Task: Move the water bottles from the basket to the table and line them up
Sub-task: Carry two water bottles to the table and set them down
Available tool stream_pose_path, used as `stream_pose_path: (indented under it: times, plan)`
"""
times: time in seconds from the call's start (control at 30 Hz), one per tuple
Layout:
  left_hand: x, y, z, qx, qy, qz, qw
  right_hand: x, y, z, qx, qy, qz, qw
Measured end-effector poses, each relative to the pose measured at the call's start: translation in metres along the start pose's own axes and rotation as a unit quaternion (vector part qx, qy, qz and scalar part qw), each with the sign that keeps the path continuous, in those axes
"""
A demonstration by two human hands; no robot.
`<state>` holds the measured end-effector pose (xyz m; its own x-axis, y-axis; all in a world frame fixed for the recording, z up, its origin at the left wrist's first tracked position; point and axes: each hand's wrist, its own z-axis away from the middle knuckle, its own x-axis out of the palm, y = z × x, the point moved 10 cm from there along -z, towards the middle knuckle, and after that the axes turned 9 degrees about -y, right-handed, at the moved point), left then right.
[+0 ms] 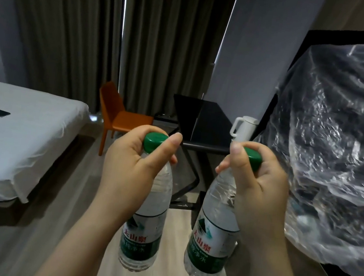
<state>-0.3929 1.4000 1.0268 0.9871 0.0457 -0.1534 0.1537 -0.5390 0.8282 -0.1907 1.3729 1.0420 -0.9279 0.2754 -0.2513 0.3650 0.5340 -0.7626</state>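
Each hand, left hand [129,167] and right hand [261,187], grasps a water bottle [144,222] [213,237] by its neck at centre frame, so either could slip or swing.

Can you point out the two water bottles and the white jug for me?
left bottle [141,234]: head view, on its green and white label.
right bottle [210,241]: head view, on its label.
white jug [246,127]: head view, on its body beside the handle.
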Motion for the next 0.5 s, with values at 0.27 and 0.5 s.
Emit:
stream_pose_path:
  times: [0.27, 0.5]
  plan:
    - [-0.021, -0.085, -0.117, -0.013, -0.013, -0.018, 1.0, 0.059, 0.072, -0.107, 0.02, 0.022, 0.006, 1.0]
    - [-0.011, -0.161, -0.212, -0.022, -0.015, -0.038, 0.999, 0.094, 0.146, -0.2, 0.022, 0.023, 0.007, 0.999]
